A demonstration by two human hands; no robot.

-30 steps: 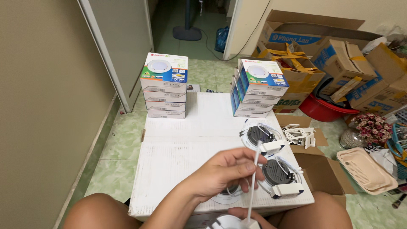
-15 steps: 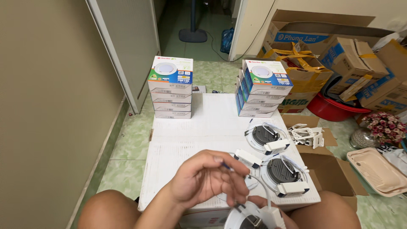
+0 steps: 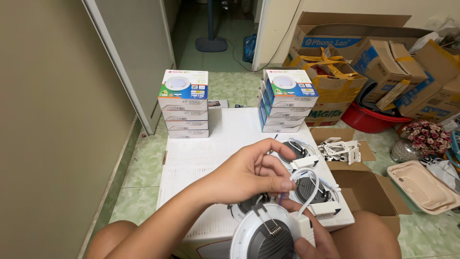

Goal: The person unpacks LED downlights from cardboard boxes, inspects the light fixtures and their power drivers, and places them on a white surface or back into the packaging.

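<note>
Fingers of the left hand pinch a thin white wire that loops up from the round white downlight at the near edge of the white board that serves as a work surface. The hand is narrow, thumb and fingertips drawn together on the wire. The right hand shows only in part at the bottom of the view; its fingers close on the white driver box fixed beside the downlight, which lies back side up with its metal spring clip showing.

Just beyond the hands, toward the right edge of the board, lie two more downlights, backs up, each with a small white box on a wire. At the far left corner stands a stack of four printed cartons; at the far right corner a second stack of cartons leans slightly. An open brown cardboard box sits on the floor against the board's right edge, with a heap of white clips on its flap. Further right are a pink basket, a red basin and piled brown boxes.
</note>
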